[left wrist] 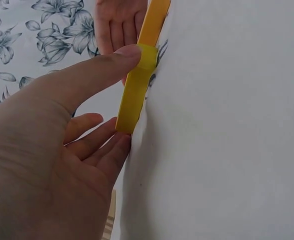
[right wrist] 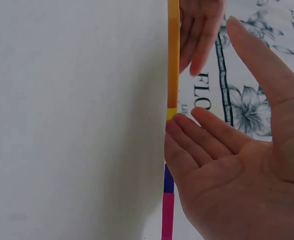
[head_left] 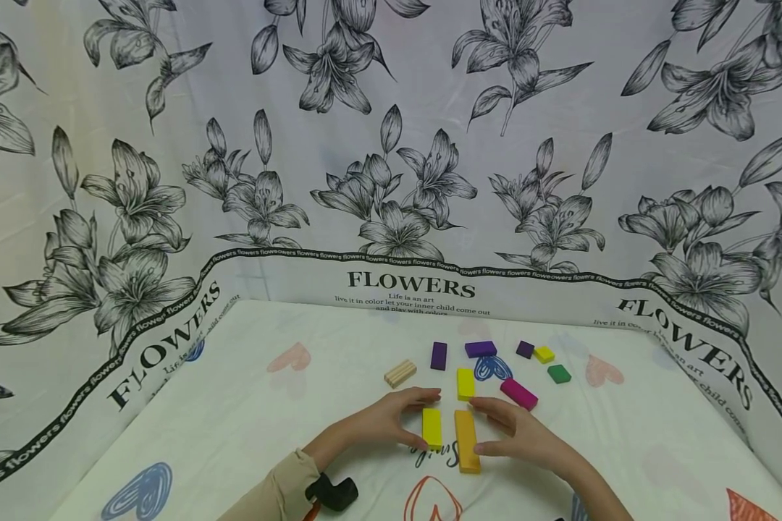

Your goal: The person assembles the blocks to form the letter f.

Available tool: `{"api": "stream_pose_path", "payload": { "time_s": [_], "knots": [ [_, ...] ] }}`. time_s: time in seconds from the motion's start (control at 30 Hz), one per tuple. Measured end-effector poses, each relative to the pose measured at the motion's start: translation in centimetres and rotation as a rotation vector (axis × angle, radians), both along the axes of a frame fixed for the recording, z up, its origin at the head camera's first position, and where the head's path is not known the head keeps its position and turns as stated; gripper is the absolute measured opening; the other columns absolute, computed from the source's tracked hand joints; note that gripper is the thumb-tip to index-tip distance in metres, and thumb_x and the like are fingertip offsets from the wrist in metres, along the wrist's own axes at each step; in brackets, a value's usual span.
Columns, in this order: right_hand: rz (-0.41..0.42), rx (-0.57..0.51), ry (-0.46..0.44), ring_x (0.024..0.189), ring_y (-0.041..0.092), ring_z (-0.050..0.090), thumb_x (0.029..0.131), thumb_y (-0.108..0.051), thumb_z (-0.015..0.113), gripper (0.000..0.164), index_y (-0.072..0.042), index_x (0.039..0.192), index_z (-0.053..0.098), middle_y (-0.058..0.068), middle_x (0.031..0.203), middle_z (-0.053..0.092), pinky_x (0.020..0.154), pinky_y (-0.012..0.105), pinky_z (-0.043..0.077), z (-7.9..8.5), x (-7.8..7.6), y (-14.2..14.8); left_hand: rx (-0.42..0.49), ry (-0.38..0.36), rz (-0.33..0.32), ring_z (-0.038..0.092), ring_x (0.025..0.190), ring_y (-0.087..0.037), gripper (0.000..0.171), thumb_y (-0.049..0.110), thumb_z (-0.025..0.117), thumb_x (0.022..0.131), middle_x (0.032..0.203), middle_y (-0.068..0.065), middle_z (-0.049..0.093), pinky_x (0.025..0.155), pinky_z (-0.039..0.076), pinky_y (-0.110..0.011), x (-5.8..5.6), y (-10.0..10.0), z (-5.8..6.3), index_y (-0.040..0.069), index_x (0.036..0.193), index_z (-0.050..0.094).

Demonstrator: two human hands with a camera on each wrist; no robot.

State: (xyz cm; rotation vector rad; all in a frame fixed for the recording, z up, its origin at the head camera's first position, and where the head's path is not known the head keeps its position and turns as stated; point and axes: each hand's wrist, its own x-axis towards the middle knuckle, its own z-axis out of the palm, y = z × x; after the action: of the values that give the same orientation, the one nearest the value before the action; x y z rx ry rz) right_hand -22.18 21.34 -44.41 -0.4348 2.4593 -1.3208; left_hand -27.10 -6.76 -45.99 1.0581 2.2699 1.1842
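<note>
My left hand holds a yellow block lengthwise on the cloth. In the left wrist view its thumb lies on the near end of that block, and the fingers are at the far end. Just to the right lies a longer orange block, roughly parallel to it. Beside the orange block is my right hand, thumb and fingers spread apart. In the right wrist view its fingertips are right by the orange block's far end, while the thumb stands away. A second yellow block lies beyond the orange one.
Farther back lie a wooden block with grooves, purple blocks, a magenta block, a green block and a small yellow block. A flower-printed curtain surrounds the white cloth.
</note>
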Motion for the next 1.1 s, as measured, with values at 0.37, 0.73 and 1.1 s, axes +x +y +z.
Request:
{"api": "stream_pose_path", "payload": {
  "time_s": [0.37, 0.73, 1.1],
  "knots": [
    [0.061, 0.008, 0.000, 0.143, 0.039, 0.036, 0.076, -0.033, 0.082, 0.083, -0.011, 0.146, 0.044, 0.012, 0.151, 0.045, 0.112, 0.054, 0.037, 0.04, 0.18, -0.19, -0.011, 0.002, -0.003, 0.046, 0.138, -0.014, 0.084, 0.025, 0.081, 0.080, 0.151, 0.000, 0.047, 0.116, 0.038, -0.026, 0.02, 0.01, 0.23, 0.016, 0.151, 0.036],
    [0.102, 0.047, 0.020, 0.143, 0.042, 0.033, 0.073, -0.033, 0.085, 0.088, -0.012, 0.148, 0.042, 0.013, 0.152, 0.043, 0.112, 0.063, 0.032, 0.18, 0.45, -0.22, -0.017, 0.011, 0.007, 0.047, 0.137, -0.014, 0.083, 0.024, 0.082, 0.079, 0.147, 0.002, 0.052, 0.116, 0.038, -0.028, 0.02, -0.04, 0.09, 0.017, 0.150, 0.038],
    [0.089, 0.065, 0.005, 0.144, 0.041, 0.032, 0.070, -0.034, 0.087, 0.093, -0.014, 0.148, 0.040, 0.011, 0.154, 0.042, 0.113, 0.064, 0.029, -0.15, 0.70, -0.51, -0.020, -0.010, 0.020, 0.050, 0.134, -0.014, 0.080, 0.023, 0.081, 0.080, 0.141, 0.005, 0.056, 0.116, 0.039, -0.031, 0.06, 0.07, 0.01, 0.019, 0.148, 0.041]
  ]
}}
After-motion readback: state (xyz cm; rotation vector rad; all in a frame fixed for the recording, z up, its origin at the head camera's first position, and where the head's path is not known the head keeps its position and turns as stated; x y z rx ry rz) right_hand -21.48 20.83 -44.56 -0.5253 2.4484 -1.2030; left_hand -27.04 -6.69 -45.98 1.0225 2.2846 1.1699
